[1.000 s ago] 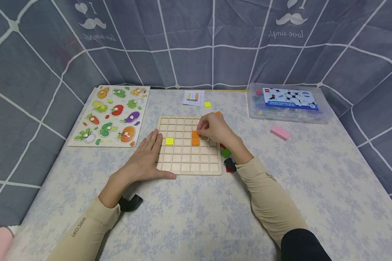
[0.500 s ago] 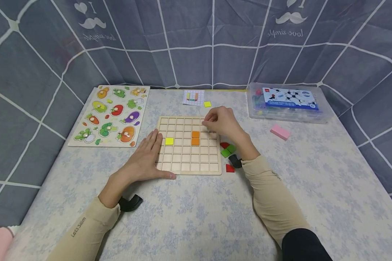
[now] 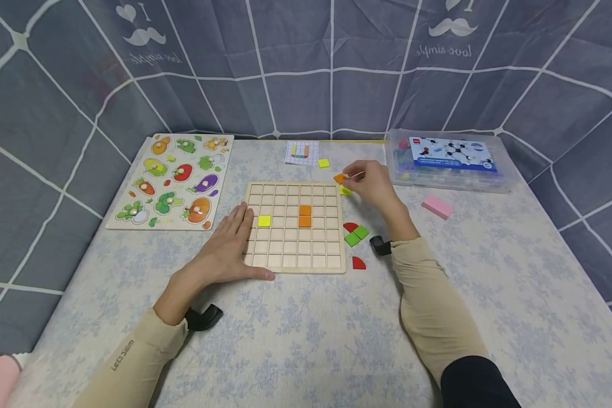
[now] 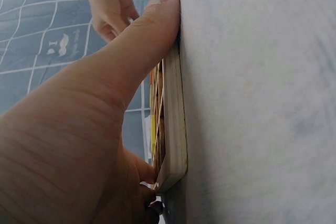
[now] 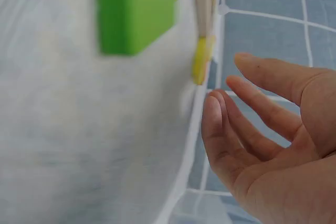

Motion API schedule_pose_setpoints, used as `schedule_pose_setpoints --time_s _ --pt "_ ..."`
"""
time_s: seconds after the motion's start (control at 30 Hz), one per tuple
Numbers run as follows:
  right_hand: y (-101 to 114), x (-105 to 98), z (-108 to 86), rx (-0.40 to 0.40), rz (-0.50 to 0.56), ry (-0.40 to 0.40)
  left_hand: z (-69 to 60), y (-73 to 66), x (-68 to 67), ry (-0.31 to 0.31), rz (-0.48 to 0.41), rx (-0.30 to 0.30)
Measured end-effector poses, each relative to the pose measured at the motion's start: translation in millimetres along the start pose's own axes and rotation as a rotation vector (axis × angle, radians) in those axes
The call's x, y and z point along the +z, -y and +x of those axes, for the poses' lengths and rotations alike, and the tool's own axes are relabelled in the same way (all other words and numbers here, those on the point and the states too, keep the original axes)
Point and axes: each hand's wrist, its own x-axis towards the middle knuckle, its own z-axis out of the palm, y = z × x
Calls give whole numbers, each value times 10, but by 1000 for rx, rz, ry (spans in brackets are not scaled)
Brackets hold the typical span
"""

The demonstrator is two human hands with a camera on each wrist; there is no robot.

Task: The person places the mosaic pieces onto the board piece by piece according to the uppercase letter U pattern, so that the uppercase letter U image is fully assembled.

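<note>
My left hand rests along the left side of the wooden grid board, fingers straight, thumb against its near edge. One yellow tile and two stacked-in-line orange tiles sit in the board's cells. Past the board's far right corner, my right hand hovers with fingers loosely bent and nothing between them in the right wrist view. Its fingertips are close to a loose orange tile and a yellow tile, both partly covered; whether they touch cannot be told from here.
Green tiles and red quarter-round pieces lie right of the board. Behind it are a pattern card and a yellow tile. A vegetable puzzle lies left; a plastic box and pink block lie right.
My right hand has drawn back from the orange tiles on the board, moving right and away to the loose tiles at the far corner. The left hand has stayed put.
</note>
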Motion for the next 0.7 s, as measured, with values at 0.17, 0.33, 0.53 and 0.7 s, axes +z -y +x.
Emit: schedule_pose_setpoints --time_s 0.17,0.33,0.53,0.7 --pt "-62 15 21 16 -6 37 5 -4 2 -8 -1 2" --pt "-74 22 15 15 -32 58 13 -7 2 -12 6 7" --pt "-65 35 5 -6 -145 39 11 -7 3 -13 -4 4" --pt "-63 22 -7 -22 -194 -23 2 -6 7 -9 -13 1"
